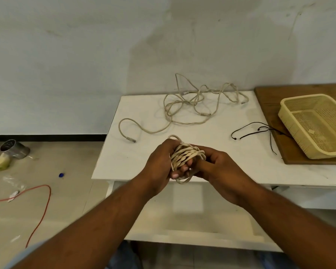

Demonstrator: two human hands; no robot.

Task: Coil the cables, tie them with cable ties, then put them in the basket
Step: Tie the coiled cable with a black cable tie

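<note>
Cream-coloured, twisted cable wound into a tight coil (189, 155) sits between both hands, above the near edge of the white tabletop (128, 158). The left hand (159, 164) has its grip closed round the coil's left side, with fingertips showing beneath the strands and a small loop hanging below them. The right hand (221, 171) closes its grip on the coil's right end, thumb pointing in toward the bundle.

At 12 o'clock from the hands, a loose cable (192, 102) of the same cream colour lies sprawled in tangled loops near the far edge of the tabletop. One plug end trails out to about 10 o'clock.

Toward 2 o'clock, thin black cable ties (260, 131) lie on the tabletop, their ends reaching onto a brown wooden board (270, 98). Just beyond them, the pale yellow mesh basket (318, 125) rests on that board and is tilted.

On the floor at 9 o'clock stands a metal can (15, 149). An orange cord (45, 200) curves across the floor at 8 o'clock, with a small blue cap (61, 174) near it.
</note>
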